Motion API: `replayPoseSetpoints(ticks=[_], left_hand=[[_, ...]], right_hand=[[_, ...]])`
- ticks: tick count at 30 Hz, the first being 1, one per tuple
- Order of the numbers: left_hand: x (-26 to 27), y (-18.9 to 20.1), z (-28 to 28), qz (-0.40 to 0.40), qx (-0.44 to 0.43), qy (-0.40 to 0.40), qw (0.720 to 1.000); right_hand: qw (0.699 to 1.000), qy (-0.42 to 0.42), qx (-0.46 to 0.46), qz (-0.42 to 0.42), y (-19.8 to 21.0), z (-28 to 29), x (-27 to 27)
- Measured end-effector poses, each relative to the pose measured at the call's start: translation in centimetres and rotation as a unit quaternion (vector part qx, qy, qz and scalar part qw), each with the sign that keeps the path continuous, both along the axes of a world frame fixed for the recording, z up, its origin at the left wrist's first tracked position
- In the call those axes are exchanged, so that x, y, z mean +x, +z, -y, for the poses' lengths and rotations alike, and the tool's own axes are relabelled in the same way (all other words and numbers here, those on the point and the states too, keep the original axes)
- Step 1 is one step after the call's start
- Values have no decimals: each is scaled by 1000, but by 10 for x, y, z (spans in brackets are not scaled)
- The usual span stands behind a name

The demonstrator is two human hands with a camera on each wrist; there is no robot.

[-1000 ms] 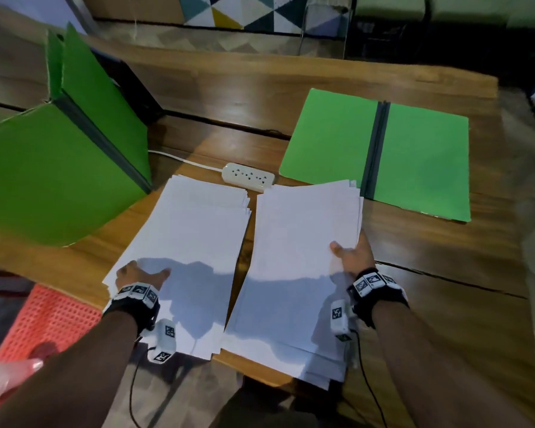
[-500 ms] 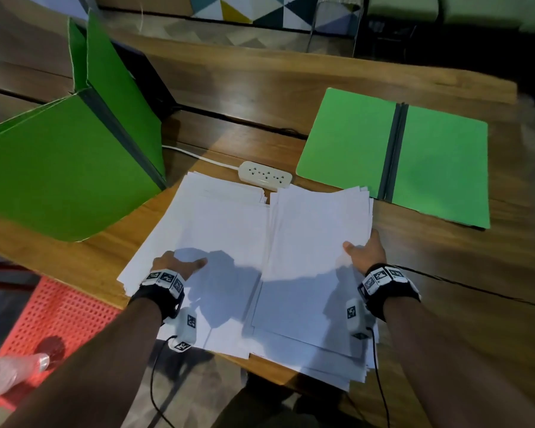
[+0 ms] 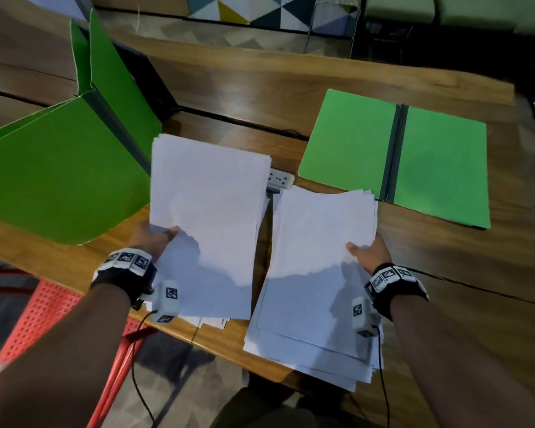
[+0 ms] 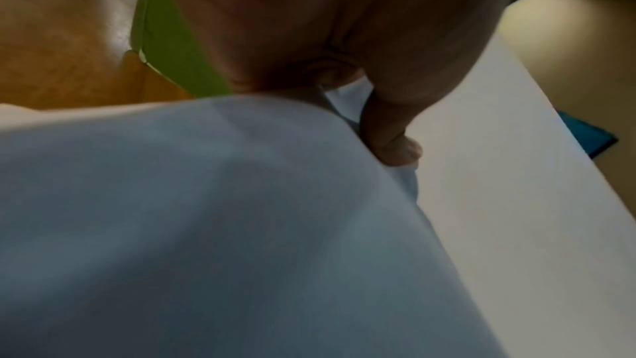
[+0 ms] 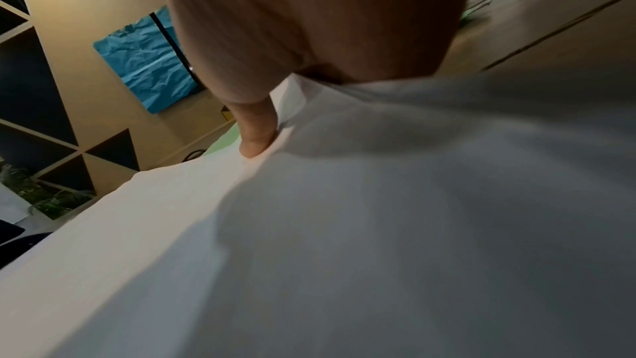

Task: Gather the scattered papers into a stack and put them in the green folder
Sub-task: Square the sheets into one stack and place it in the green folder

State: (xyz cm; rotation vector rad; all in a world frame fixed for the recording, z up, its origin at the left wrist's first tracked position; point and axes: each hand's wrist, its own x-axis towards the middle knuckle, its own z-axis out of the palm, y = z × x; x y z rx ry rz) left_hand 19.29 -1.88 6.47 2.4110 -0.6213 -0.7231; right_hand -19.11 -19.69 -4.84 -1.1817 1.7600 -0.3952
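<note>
Thumbs on top, fingers hidden beneath: left hand pinching raised white paper pile, right hand pinching second white pile, ready for merging. Flat open green card folder waiting on wooden bench, right.

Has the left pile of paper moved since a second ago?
Yes. The left pile, gripped by the left hand, has lifted and now covers part of the power strip.

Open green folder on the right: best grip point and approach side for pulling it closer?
Take the open green folder by its left flap's near-left corner, coming from the left. It lies flat and open, so only an edge can be pinched, and that corner is closest to the hands. The right paper pile slightly overlaps its near edge, so I'd move that first.
</note>
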Motion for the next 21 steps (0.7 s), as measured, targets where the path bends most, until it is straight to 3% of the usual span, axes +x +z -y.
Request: replayPoseSetpoints(ticks=[2,4,12,16,21], left_hand=[[-7,19,10,18,-1,-12,1000],[-15,20,22,-13,9,-34,999],[-101,-44,49,-136,17,-76,988],[-136,-65,58,-131,70,-103,984],[-152,-82,65,-100,74,-136,983]], right_hand=[[1000,-6,1,5,-3,1,-1],[1000,-9,6,12,-3,3,-1],[999,8,21,37,-22,9,-12],[1000,-16,2,20,-8,1,-6],[998,-48,-2,33,1,-2,-2]])
